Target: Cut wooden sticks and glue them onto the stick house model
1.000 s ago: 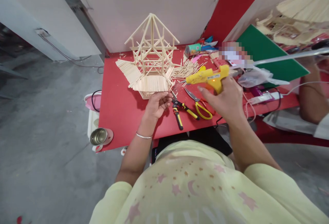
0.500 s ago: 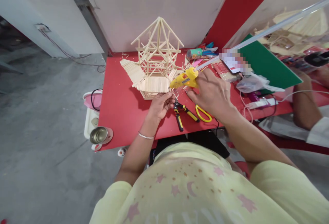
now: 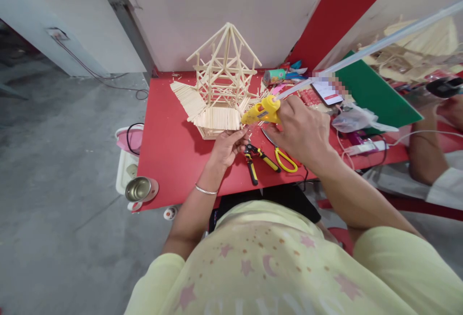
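My right hand (image 3: pixel 304 124) is wrapped round a yellow hot glue gun (image 3: pixel 261 111), a long clear glue stick (image 3: pixel 343 59) running out of its back. The nozzle is at the right end of a slatted panel (image 3: pixel 220 118) on the front of a wooden-stick house model (image 3: pixel 227 71). Just below that panel's right end, my left hand (image 3: pixel 228 148) has thumb and fingers pinched together; what lies between the fingertips is too small to make out. Black-and-yellow pliers (image 3: pixel 252 165) and yellow-handled scissors (image 3: pixel 286 160) lie on the red table (image 3: pixel 173 165) close to my hands.
A metal cup (image 3: pixel 139 190) stands at the table's left corner. Right of the model are loose sticks, a green can (image 3: pixel 274 76), a phone (image 3: pixel 326 92), a plastic bag (image 3: pixel 350 118) and a green board (image 3: pixel 379 93). Another person's arm (image 3: pixel 428 146) rests farther right.
My right hand has shifted slightly, and more of the scissors' blade shows beside it. The glue gun's nozzle stays near the panel's right end. My left hand keeps its pinch there.
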`<state>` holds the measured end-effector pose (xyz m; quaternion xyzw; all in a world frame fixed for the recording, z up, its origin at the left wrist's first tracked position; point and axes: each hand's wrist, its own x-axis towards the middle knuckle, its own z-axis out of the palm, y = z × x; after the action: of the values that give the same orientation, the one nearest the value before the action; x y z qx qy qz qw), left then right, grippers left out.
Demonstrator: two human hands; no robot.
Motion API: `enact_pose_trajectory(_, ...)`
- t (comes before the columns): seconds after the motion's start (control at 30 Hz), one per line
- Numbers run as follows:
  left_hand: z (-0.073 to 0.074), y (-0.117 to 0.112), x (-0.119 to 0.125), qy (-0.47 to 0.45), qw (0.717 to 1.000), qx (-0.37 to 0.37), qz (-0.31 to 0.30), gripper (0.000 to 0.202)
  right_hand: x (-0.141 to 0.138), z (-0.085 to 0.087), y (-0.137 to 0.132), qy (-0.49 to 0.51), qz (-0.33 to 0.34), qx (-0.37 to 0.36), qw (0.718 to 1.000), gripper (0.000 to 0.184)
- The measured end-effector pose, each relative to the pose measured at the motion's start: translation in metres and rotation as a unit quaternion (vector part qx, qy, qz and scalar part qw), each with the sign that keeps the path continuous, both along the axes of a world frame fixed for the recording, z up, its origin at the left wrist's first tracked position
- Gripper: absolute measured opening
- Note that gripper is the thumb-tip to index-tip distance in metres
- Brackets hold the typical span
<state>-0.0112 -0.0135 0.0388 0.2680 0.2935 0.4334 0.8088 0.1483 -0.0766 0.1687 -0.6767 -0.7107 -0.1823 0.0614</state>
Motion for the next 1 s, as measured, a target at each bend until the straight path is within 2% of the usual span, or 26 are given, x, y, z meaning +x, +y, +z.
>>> enact_pose_trajectory(0.27,0.0008,-0.0005,0.003,0.004,1.0,-0.005,0.001,0.031,0.0003,-0.0014,0.0018,0.011,0.013,0.007,1.0,0.046)
enact_pose_trajectory(0.63,0.0009,-0.0007,0.0015,0.008,1.0,-0.005,0.003,0.027,0.0011,-0.0039,0.0053,0.027,0.032,0.027,0.999,0.042)
enact_pose_trajectory(1.0,0.0001,-0.0008,0.0015,0.0,1.0,-0.007,0.005,0.035,0.0003,0.0002,0.0014,0.034,0.041,0.008,0.999,0.041)
